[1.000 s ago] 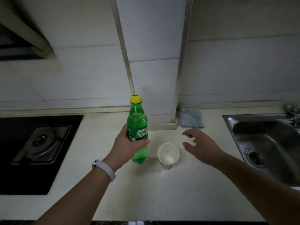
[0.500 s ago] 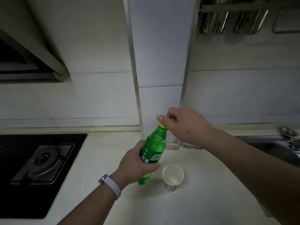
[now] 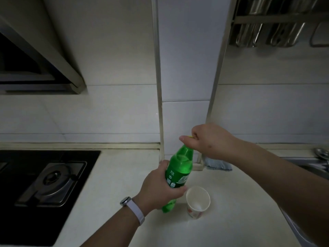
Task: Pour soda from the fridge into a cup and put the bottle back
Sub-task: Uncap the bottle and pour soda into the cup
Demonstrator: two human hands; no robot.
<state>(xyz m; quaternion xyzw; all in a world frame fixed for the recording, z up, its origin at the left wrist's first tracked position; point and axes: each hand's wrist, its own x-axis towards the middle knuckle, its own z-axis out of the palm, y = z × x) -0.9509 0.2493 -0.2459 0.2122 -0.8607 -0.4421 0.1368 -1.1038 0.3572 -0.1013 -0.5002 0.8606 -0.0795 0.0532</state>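
Observation:
My left hand [image 3: 160, 186] grips a green soda bottle [image 3: 180, 166] round its labelled middle, holding it tilted to the right just above the pale counter [image 3: 124, 175]. Over the bottle's top, my right hand [image 3: 208, 141] curls round the yellow cap [image 3: 190, 136], of which only a sliver shows. A white paper cup [image 3: 198, 201] stands upright and empty on the counter, just right of the bottle's base.
A black gas hob [image 3: 44, 179] fills the left of the counter under a range hood [image 3: 35, 68]. A blue cloth [image 3: 219, 164] lies by the wall column. A steel sink's edge [image 3: 311, 166] shows at the right, with hanging utensils [image 3: 277, 32] above.
My right hand rose from beside the cup to the bottle's top and closed round the cap. The bottle tilted to the right, and the view lifted toward the wall.

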